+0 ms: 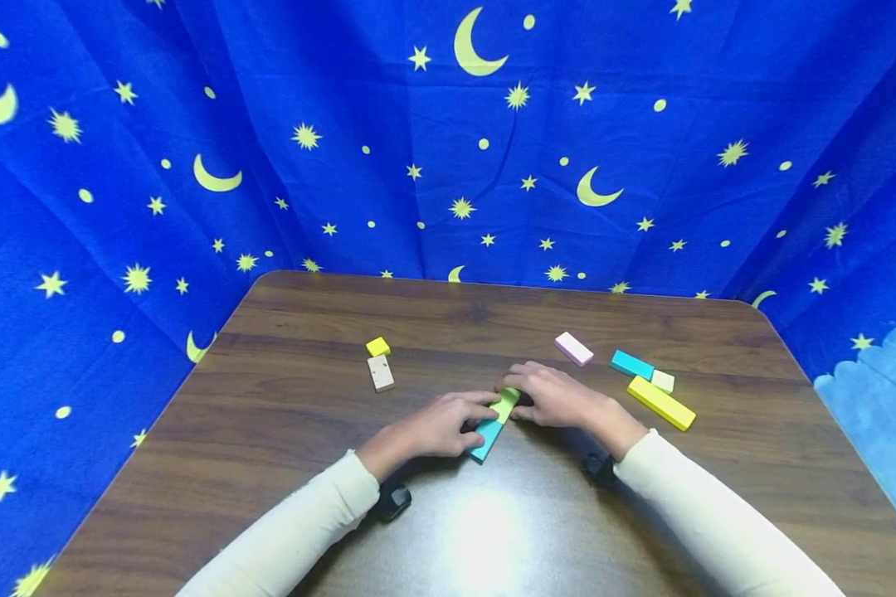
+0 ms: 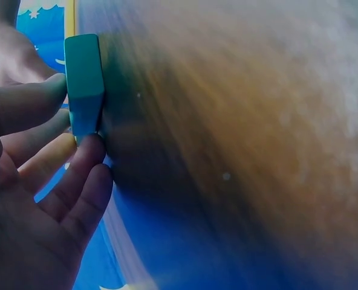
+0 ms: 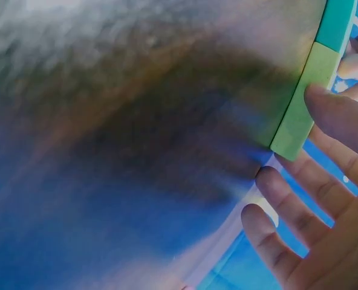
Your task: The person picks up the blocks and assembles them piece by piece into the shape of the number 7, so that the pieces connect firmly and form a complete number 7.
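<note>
From my distant post, I saw that the left hand (image 1: 444,425) pinched the teal block (image 1: 490,431) with thumb and fingers, and the right hand (image 1: 556,398) gripped the green block (image 1: 507,402). Both blocks lay end to end on the table (image 1: 448,323), between the hands. In my judgement, an uneven push from the two sides could turn one block out of line. Because a left fingertip rested near the joint, a hasty lifting might also drag the blocks apart.

Room betw L hand (image 1: 440,424), beige block (image 1: 380,374) — yellow bar (image 1: 661,403) obstructs R side.
</note>
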`<state>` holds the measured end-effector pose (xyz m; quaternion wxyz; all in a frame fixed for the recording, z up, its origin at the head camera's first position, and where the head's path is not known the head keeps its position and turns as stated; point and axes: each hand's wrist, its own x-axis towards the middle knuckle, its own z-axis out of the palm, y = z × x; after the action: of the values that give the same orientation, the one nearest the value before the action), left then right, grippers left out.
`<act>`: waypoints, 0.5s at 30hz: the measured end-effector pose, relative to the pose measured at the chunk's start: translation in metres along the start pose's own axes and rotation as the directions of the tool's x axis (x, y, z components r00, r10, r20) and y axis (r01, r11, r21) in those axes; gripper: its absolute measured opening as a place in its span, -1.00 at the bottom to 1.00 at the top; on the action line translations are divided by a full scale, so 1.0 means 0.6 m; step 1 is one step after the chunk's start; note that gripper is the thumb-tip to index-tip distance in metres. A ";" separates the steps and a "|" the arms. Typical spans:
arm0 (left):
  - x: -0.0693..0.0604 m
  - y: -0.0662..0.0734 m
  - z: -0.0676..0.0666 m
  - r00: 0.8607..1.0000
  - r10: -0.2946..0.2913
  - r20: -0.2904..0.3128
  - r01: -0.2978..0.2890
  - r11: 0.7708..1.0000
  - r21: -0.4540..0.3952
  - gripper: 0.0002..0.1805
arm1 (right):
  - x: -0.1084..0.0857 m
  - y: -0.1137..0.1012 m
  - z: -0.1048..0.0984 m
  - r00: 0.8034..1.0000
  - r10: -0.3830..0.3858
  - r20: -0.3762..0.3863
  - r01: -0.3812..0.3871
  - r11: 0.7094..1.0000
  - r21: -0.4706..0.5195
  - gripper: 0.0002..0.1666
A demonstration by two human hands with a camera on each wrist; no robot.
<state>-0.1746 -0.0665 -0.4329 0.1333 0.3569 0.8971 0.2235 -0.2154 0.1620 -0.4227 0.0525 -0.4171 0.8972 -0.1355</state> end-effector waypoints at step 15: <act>-0.003 0.003 0.001 0.999 0.034 -0.008 -0.034 0.998 0.056 -0.53 | -0.021 0.046 -0.049 1.000 0.011 -0.011 -0.013 0.989 -0.149 -0.52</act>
<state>-0.1723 -0.0665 -0.4322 0.1157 0.3747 0.8974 0.2023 -0.2336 0.1947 -0.4025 0.0172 -0.4136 0.9076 -0.0698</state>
